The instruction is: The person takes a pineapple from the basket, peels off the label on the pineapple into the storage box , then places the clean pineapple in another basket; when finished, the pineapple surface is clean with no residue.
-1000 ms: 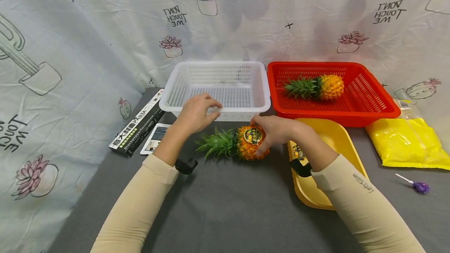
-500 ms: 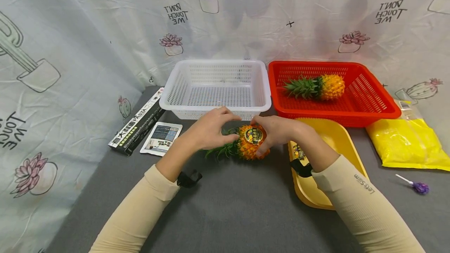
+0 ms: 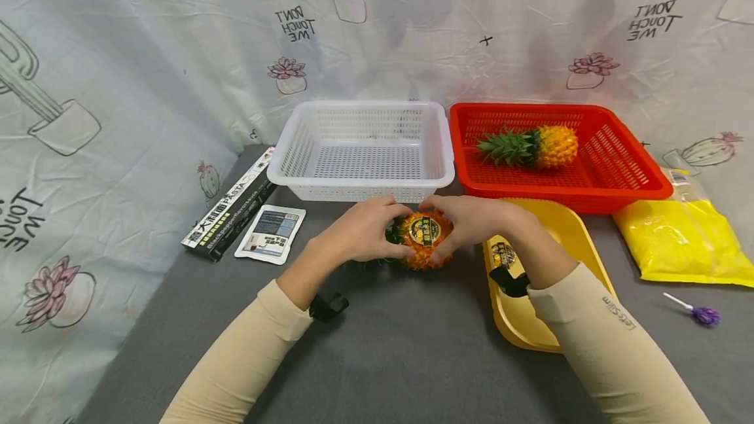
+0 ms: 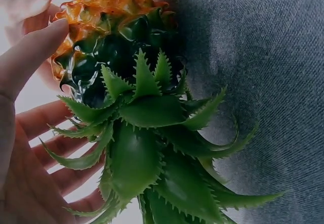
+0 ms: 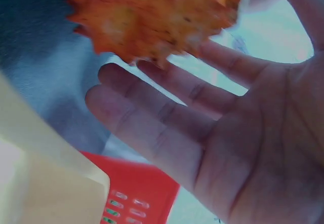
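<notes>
A small orange pineapple [image 3: 425, 234] with a black-and-gold round label lies on its side on the grey cloth. My right hand [image 3: 477, 224] spans its rounded base, thumb on the near side and fingers on the far side. In the right wrist view, long fingers [image 5: 167, 102] reach to the prickly skin. My left hand [image 3: 368, 231] holds the other end, just where the leaves begin, and covers most of the crown in the head view. The left wrist view shows the left thumb [image 4: 38, 52] against the skin beside the green crown [image 4: 147, 153].
Behind stand a white basket [image 3: 360, 185] and a red basket [image 3: 554, 198] holding another pineapple [image 3: 556, 146]. A yellow tray [image 3: 574, 247] sits under the right forearm. Left lie a pasta box [image 3: 230, 205] and white sachet [image 3: 271, 234]; right, a yellow bag [image 3: 683, 241] and purple lollipop [image 3: 703, 315].
My left hand has moved right and down from in front of the white basket onto the pineapple's crown end. My right hand has stayed at the base.
</notes>
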Motion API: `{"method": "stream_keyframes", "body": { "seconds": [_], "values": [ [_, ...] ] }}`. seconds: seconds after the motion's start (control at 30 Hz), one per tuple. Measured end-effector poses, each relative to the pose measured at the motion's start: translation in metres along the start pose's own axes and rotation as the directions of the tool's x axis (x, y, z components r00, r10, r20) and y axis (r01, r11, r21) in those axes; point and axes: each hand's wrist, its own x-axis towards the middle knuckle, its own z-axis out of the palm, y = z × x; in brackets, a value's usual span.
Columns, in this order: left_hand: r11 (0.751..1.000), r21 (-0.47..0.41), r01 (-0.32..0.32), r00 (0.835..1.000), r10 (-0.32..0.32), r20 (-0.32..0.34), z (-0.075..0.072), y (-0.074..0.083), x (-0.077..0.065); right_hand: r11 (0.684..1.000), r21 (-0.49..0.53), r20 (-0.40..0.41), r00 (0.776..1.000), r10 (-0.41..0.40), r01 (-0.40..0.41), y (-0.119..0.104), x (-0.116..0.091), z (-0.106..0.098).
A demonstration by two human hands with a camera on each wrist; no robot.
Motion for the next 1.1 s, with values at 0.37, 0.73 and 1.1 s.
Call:
{"method": "stream_keyframes", "body": {
  "seconds": [0.37,0.73,1.1],
  "values": [
    [0.999,-0.041,-0.008,1.000,0.009,0.023,-0.003,-0.002,-0.002,0.996,-0.028,-0.201,0.975,-0.091,0.087,0.001,-0.006,-0.003],
    [0.999,-0.043,-0.019,1.000,0.020,0.024,-0.004,-0.001,0.001,0.989,-0.120,-0.247,0.962,-0.115,0.087,-0.004,-0.001,0.004],
    [0.999,-0.036,-0.027,0.999,0.029,0.031,-0.004,0.000,0.002,0.997,-0.059,-0.272,0.961,-0.059,0.045,-0.008,-0.003,0.007]
  ]
}}
